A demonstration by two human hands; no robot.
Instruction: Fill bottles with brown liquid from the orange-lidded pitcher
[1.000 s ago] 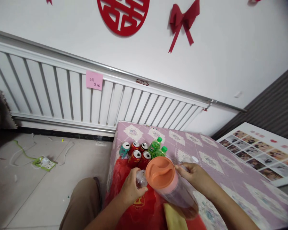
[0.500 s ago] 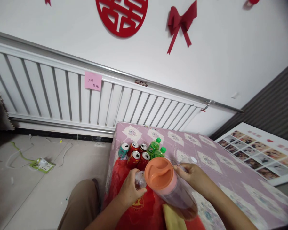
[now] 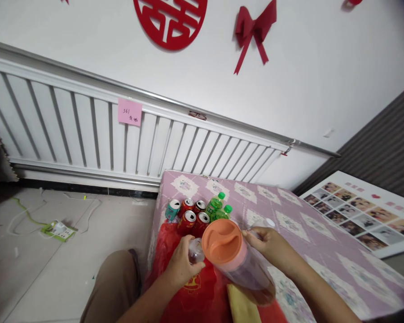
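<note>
My right hand (image 3: 267, 246) grips the handle side of a clear pitcher (image 3: 252, 278) with an orange lid (image 3: 222, 241). The pitcher leans to the left and has brownish liquid in its lower part. My left hand (image 3: 180, 262) is closed round a small clear bottle (image 3: 195, 251), its top right beside the pitcher's lid. Whether liquid is flowing between them I cannot tell. Below both hands lie a red plastic sheet (image 3: 205, 298) and a folded yellow cloth (image 3: 243, 305).
Beyond my hands stand several red cans (image 3: 188, 220), a teal can (image 3: 173, 209) and two green bottles (image 3: 216, 204). A clear item with a white cap (image 3: 270, 222) lies behind my right hand. A radiator (image 3: 188, 143) lines the wall; a photo board (image 3: 366, 202) leans at right.
Both hands keep their hold on the pitcher and the clear bottle, which stay close together. The view has shifted very slightly; little else differs.
</note>
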